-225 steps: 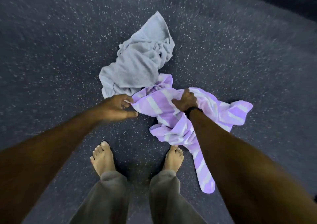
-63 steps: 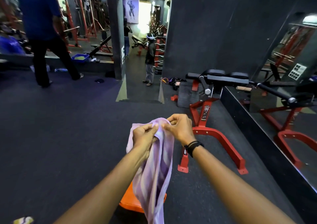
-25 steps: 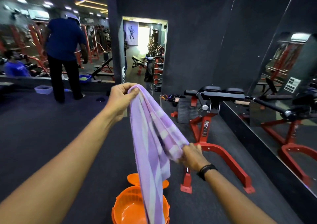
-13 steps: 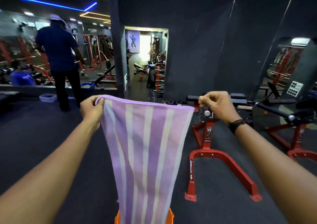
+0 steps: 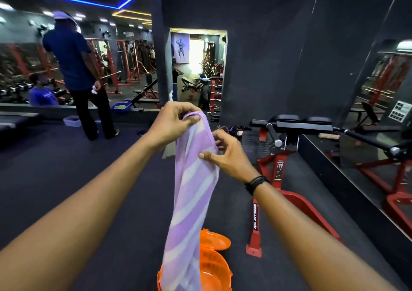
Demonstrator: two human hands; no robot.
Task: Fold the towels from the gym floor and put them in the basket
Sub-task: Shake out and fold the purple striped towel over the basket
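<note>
Two hands up on purple striped towel [image 5: 191, 192], chest height, over orange basket [image 5: 214, 270]. Left hand [image 5: 171, 123] pinches top fold; right hand [image 5: 225, 154] nips edge just below, thumb against cloth. Towel looks light, limp, grippy, drapes long, so best taken at corners or hem. Bottom end cut off by frame. Basket half hidden behind cloth; orange lid [image 5: 215, 239] beside it. Other towels not in view.

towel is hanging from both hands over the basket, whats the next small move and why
Probably slide the right hand down the towel and lift the lower half up to the top for another fold. The left hand already pinches the top edge, the towel hangs long and narrow, and its bottom end dangles in front of the orange basket, so it looks too long to drop in neatly.
</note>
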